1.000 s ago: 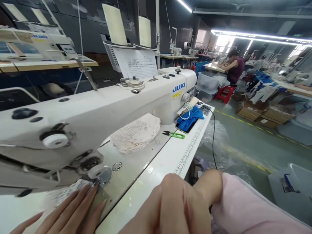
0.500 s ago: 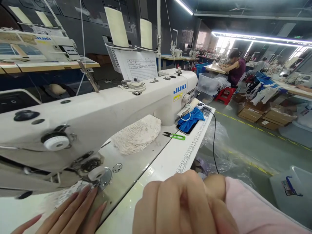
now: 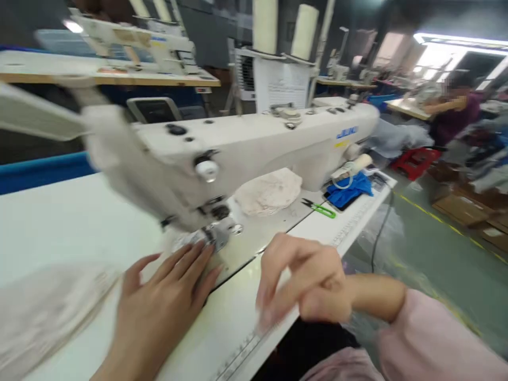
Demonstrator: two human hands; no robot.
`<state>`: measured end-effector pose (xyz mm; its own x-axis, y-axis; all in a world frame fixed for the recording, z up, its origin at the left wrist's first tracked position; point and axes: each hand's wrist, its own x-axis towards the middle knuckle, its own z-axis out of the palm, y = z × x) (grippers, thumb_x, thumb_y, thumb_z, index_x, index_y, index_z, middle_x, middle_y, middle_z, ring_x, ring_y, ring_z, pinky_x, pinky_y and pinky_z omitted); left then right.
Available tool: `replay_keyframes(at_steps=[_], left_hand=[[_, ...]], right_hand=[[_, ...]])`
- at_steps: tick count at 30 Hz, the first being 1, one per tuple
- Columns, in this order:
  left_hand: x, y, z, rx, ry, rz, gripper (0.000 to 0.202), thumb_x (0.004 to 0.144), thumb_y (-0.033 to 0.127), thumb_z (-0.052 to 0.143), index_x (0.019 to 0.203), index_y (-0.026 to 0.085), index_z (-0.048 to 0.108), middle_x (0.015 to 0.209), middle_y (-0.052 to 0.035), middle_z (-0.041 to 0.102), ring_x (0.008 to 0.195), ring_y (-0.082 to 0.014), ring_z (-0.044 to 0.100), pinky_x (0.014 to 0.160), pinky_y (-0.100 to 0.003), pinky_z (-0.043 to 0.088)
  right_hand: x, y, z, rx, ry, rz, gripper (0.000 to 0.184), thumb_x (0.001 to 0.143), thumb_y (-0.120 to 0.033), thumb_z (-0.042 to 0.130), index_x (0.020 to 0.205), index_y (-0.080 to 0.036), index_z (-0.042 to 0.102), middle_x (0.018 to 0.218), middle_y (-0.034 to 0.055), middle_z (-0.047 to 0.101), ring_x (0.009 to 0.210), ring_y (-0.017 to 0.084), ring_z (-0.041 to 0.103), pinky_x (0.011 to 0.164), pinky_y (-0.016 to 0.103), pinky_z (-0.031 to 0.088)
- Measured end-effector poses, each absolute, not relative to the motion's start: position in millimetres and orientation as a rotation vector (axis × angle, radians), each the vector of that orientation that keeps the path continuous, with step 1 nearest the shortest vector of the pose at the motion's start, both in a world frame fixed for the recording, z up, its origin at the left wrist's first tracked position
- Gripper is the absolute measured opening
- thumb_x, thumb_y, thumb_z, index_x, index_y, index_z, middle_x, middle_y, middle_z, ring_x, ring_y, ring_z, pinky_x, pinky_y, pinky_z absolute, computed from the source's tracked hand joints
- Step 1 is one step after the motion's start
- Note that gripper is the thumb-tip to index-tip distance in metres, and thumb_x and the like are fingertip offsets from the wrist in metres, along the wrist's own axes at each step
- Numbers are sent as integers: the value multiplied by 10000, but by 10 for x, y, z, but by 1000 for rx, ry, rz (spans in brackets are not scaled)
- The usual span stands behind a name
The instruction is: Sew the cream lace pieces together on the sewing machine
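My left hand [image 3: 169,299] lies palm down, fingers stretched out, at the front of a white sewing machine [image 3: 254,140]. Its fingertips press on a piece of white lace fabric [image 3: 184,241] by the presser foot [image 3: 214,235], which partly hides the fabric. My right hand [image 3: 301,280] is raised over the table's front edge, with its fingers loosely curled in and nothing visible in them. Its fingertips are smeared by motion. A stack of cream lace pieces [image 3: 270,191] rests under the machine's arm. More pale lace fabric [image 3: 51,312] lies blurred at the left.
Green-handled thread snips [image 3: 319,208] lie right of the stack. Beside them, a blue cloth [image 3: 349,189] covers part of a phone. A ruler strip [image 3: 242,354] runs along the table edge. Thread cones [image 3: 304,32] stand behind the machine. A person [image 3: 456,114] sits working at the far right.
The view has swung left and down, bringing more lace fabric into sight at the left. My right hand has moved away from the camera and its fist has loosened. My left hand stays by the presser foot.
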<state>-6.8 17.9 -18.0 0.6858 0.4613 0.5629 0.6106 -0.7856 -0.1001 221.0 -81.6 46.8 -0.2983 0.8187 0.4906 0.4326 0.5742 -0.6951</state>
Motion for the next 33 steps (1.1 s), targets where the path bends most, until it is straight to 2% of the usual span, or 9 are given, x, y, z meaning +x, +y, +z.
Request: replay_keyframes(at_steps=[2,4,8,12,16,22,24,28,33], left_hand=[[17,103,-59,-2552,-856,-695,314,943,324,435,1167,181,601,1093,-132,706,987,-285,680,875,-486,401],[33,75,-15,-2540,-896,-668,287,949,313,446,1141,180,613,1107,-109,704,1024,-262,670,905,-470,395],[-28,71,-15,-2526,-950,-701,269,946,321,476,1105,174,635,1106,-76,711,1018,-236,673,917,-450,402],[-98,134,6,-2537,-1128,-752,266,963,294,441,1106,193,642,1103,-49,714,1061,-222,657,909,-433,423],[-146,239,5,-2602,-1331,-804,295,978,279,391,1114,207,643,1118,-46,709,1057,-205,657,935,-439,437],[-179,363,-66,-2806,-1345,-717,378,978,239,303,1229,166,576,1246,-65,645,1200,-188,568,1006,-418,434],[-183,367,-81,-2825,-1299,-620,384,980,252,302,1253,179,562,1293,-64,613,1234,-194,537,1047,-439,393],[-192,326,-59,-2719,-1179,-537,345,974,305,374,1233,215,583,1258,-52,637,1176,-237,571,1060,-499,336],[-205,264,56,-2550,-1077,-440,289,941,385,449,1049,223,663,945,-30,729,874,-231,664,982,-487,396]], right_hand=[[2241,-663,394,-803,-1729,689,393,920,-504,451,916,-251,752,896,42,697,819,155,642,766,310,552],[2250,-544,302,-742,-1670,781,224,917,-326,546,1040,-255,719,964,36,693,896,143,636,797,308,541],[2280,-423,176,-766,-1756,794,247,904,-198,575,1110,-277,685,999,35,693,933,137,630,818,325,523],[2343,-291,143,-724,-1972,612,295,903,-153,560,1157,-267,658,1031,44,703,946,149,620,814,353,510],[2298,-99,102,-659,-2290,345,351,906,-137,546,1243,-223,594,1169,43,679,1050,164,592,878,364,505],[1997,32,39,-831,-2735,10,472,971,-383,445,1387,-161,438,1412,70,498,1222,246,482,940,442,464],[1954,36,25,-849,-2781,11,491,969,-424,435,1378,-152,445,1407,80,504,1244,247,463,946,445,450],[2002,29,22,-866,-2694,12,374,980,-392,422,1211,-150,590,1276,73,615,1219,233,486,923,410,438],[2079,37,57,-838,-2600,112,294,980,-323,426,973,-158,669,1040,56,702,1045,206,585,819,345,466]])
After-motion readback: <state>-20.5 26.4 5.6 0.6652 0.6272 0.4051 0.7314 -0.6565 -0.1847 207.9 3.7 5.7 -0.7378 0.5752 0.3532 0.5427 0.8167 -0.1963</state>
